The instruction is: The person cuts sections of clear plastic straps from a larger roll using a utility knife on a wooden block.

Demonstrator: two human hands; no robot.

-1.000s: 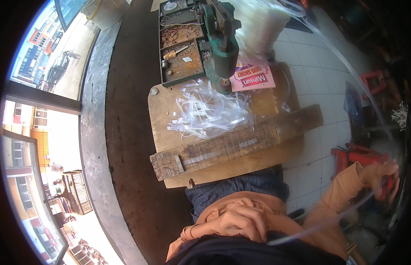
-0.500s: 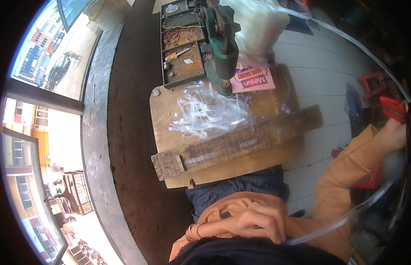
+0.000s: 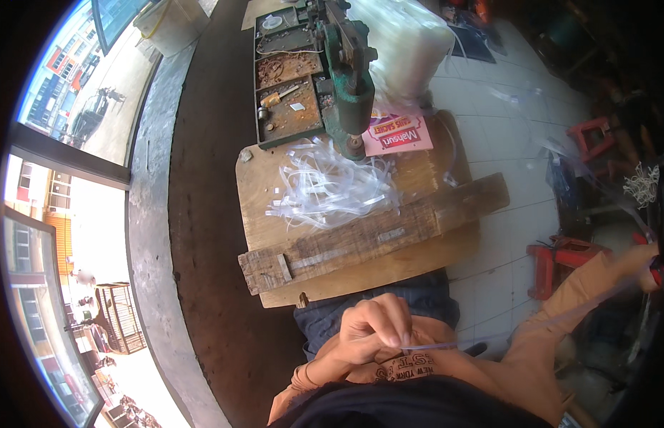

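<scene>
My left hand is close to my chest, above my lap, with thumb and fingers pinched on one end of a long clear plastic strip. The strip runs taut to the right, up to my right hand. That hand is stretched far out at the picture's right rim and closed on the strip; something red shows beside it. In front of my knees, a loose pile of several cut clear strips lies on a low wooden table, behind a rough wooden plank.
A green hand press stands at the table's far edge, beside a tray of rusty small parts and a pink packet. A white bag sits behind. Red stools stand on the tiled floor to the right. A concrete ledge and windows run along the left.
My right arm has swung further out to the right, drawing the clear strip longer and tighter. My left hand has stayed at my chest, its fingers now pinched on the strip's end.
</scene>
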